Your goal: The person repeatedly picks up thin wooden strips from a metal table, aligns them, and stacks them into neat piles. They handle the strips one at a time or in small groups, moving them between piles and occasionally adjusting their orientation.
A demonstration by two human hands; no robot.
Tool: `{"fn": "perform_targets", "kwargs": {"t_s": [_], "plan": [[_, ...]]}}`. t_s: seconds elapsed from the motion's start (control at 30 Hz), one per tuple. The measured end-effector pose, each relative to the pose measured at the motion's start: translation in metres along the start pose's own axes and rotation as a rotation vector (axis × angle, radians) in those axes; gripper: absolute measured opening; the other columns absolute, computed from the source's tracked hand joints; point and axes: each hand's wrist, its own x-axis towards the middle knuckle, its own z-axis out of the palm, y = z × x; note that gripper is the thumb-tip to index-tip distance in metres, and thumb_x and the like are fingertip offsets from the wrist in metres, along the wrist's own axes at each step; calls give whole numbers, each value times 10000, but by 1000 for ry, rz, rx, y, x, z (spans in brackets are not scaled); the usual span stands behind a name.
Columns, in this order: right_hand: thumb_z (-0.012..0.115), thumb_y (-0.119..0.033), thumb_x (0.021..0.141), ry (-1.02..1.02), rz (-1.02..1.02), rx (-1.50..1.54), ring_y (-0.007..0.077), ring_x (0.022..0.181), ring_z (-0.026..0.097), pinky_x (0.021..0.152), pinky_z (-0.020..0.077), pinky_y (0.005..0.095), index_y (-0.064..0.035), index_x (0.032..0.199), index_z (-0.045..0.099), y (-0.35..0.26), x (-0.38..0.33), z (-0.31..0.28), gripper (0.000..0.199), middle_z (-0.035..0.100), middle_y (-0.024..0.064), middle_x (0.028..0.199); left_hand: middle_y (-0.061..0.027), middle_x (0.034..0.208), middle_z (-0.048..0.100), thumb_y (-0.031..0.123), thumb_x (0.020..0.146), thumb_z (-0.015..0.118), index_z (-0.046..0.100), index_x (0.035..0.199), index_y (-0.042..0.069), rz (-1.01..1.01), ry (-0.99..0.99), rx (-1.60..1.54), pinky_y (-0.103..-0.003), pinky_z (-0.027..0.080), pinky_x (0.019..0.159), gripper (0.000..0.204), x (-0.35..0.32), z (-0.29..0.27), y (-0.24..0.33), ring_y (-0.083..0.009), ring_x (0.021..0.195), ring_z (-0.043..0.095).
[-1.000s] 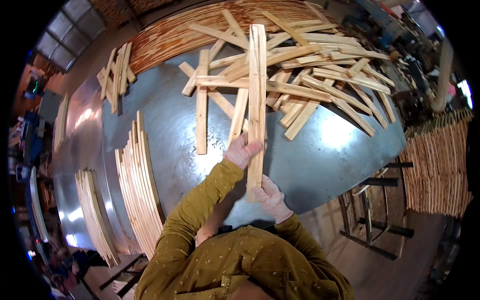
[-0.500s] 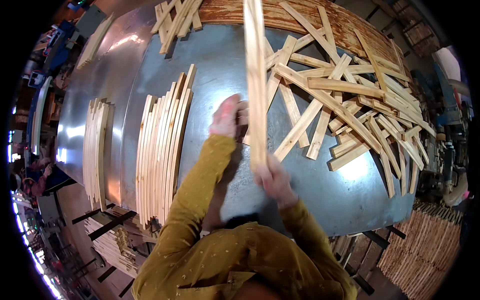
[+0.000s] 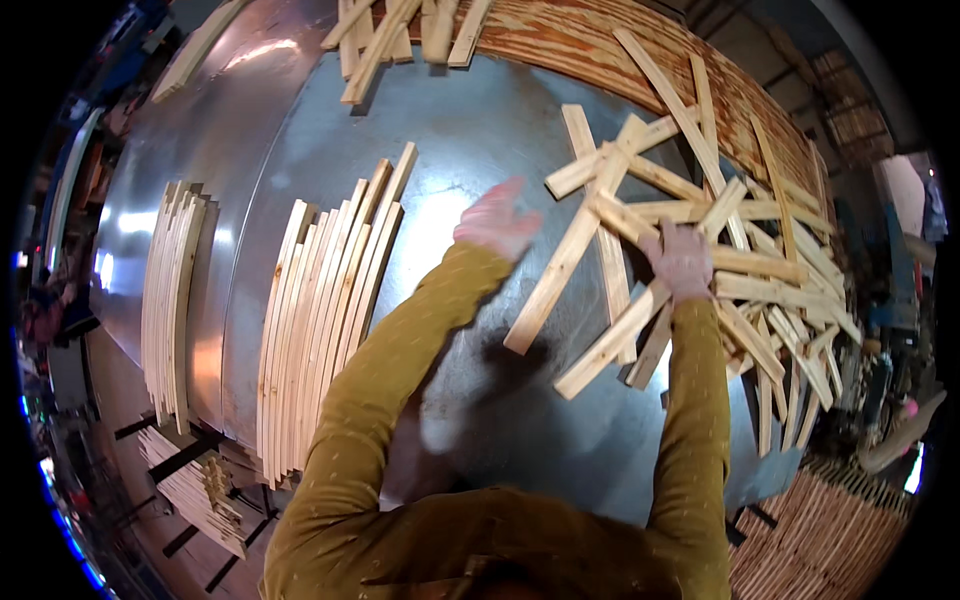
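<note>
My left hand point(image 3: 497, 218) is over the bare metal, fingers apart and slightly blurred, with nothing in it. Off to the right, my right hand point(image 3: 682, 262) reaches into a loose heap of pale wooden strips point(image 3: 565, 265). Its fingers curl over one wooden strip point(image 3: 622, 216) that runs out from under them toward the upper left; the palm hides part of it. To the left of my left arm lies a row of wooden strips point(image 3: 320, 300) set side by side, their far ends uneven.
The metal tabletop point(image 3: 470, 400) carries another bundle of strips point(image 3: 168, 300) at far left. More strips point(image 3: 380, 45) lie at the far edge beside a worn plywood board point(image 3: 570, 40). Stacked wood point(image 3: 820, 530) stands below the table at lower right.
The strip my right hand held upright has left it, and more strips show at the far edge. That hand has moved right onto the heap; my left hand has moved slightly right. The view has shifted.
</note>
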Motion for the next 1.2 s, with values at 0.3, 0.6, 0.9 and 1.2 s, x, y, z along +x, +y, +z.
{"fn": "perform_targets", "kwargs": {"t_s": [0.3,0.6,0.9,1.2], "plan": [[472,-631,884,-373,-219,-4,240,935,521,982,379,434,-150,982,633,-13,-204,-9,517,568,58,842,-214,1354,585,475,752,798,368,1474,37,-146,-205,300,-412,457,1038,947,104,96,51,-353,1262,564],[740,-393,840,-130,493,901,338,1264,496,1030,429,432,-4,1401,450,-156,-226,-44,742,524,206,1356,-10,756,612,635,909,587,597,1064,36,-508,-576,-1386,-290,439,491,618,-80,84,-4,-146,582,549],[755,-536,750,-94,611,634,384,1333,429,1113,361,425,3,1524,175,-260,-134,-3,1107,352,217,1490,-341,1204,592,208,812,721,356,1403,-122,-373,-937,-2130,-554,593,880,769,-229,-34,-61,-398,984,673],[751,-368,793,-78,325,1260,392,1081,648,927,533,399,68,1516,191,-269,-196,-11,1013,531,287,1359,-101,980,632,453,792,790,546,1222,35,-281,-495,-1424,-428,548,736,647,-266,1,-151,-254,892,644]]}}
